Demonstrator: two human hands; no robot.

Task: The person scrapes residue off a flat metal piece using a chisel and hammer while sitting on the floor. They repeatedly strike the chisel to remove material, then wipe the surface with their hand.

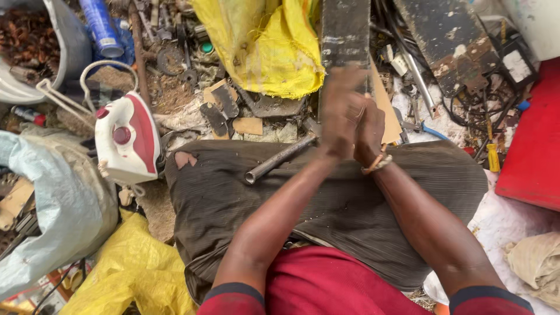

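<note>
My left hand (340,114) and my right hand (371,133) are pressed together above my lap, both blurred. They close around the lower end of a dark flat metal bar (345,32) that stands upright and runs off the top of the view. The hands hide the bar's bottom end. Thin bands circle my right wrist (378,164). A grey metal pipe (279,159) lies slanted on the dark ribbed cloth (221,198) over my legs, just left of my left hand. A brown cardboard piece (386,114) stands right behind the hands.
A red and white clothes iron (125,139) lies to the left. A yellow sack (265,49) sits ahead, a grey sack (55,204) and yellow plastic (131,271) at lower left. Scrap metal, cables (472,99) and a red box (534,146) crowd the right.
</note>
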